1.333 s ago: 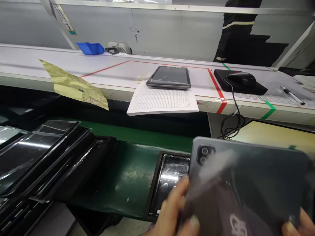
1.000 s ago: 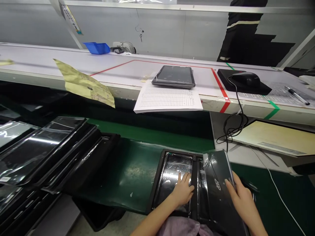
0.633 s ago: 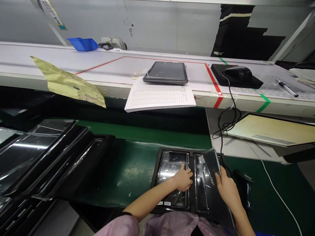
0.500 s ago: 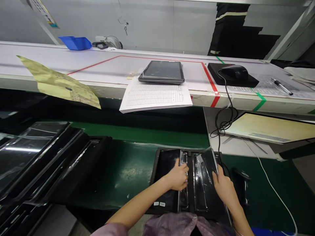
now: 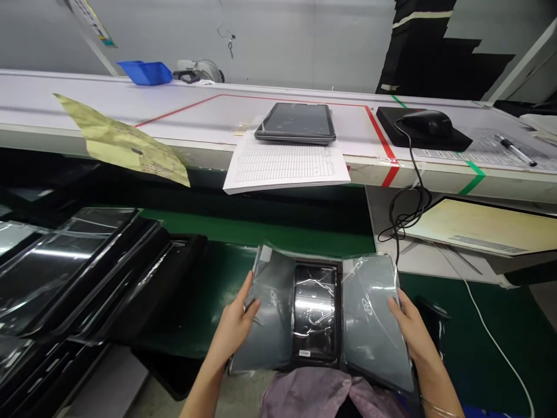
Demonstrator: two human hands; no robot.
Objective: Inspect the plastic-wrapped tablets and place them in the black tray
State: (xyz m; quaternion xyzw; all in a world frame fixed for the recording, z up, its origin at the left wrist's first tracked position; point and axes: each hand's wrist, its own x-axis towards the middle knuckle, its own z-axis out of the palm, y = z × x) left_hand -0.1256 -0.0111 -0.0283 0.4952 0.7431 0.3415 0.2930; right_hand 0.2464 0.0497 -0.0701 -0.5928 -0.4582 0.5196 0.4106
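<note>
Just one cam, strapped on my head, aimed forward and down, close over green belt (image 5: pixel 226 290), white bench (image 5: pixel 174 116) further off.

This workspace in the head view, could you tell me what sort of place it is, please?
Probably an electronics assembly or packing line: a green conveyor belt, stacked black trays of wrapped devices, and a log sheet beside a tablet on the taped bench.

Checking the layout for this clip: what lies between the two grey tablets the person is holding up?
In the head view, a black tray with a film-wrapped screen lies between the left tablet and the right tablet.
</note>
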